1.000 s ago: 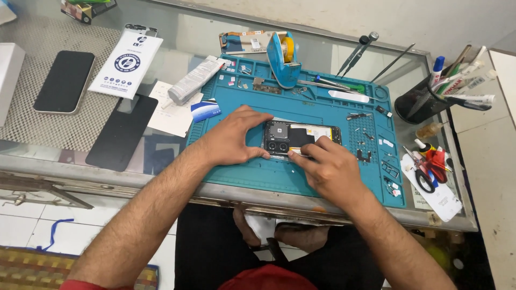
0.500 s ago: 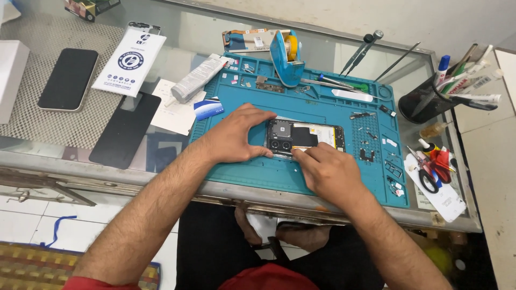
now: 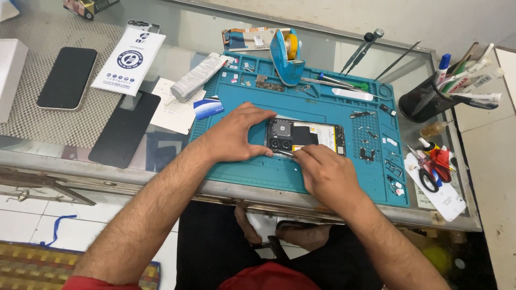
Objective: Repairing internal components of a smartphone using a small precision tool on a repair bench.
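The left hand point(image 3: 234, 134) covered the left end of the opened phone point(image 3: 306, 137), and the right hand point(image 3: 322, 174) hid its lower edge — whatever the right fingertips point(image 3: 298, 154) pinched was too small to tell. The loose parts point(image 3: 395, 172) at the right of the blue mat point(image 3: 279, 172) were too tiny to identify. A white box point(image 3: 9, 75) at the left edge and a carton point(image 3: 86, 5) at the top were cut off.
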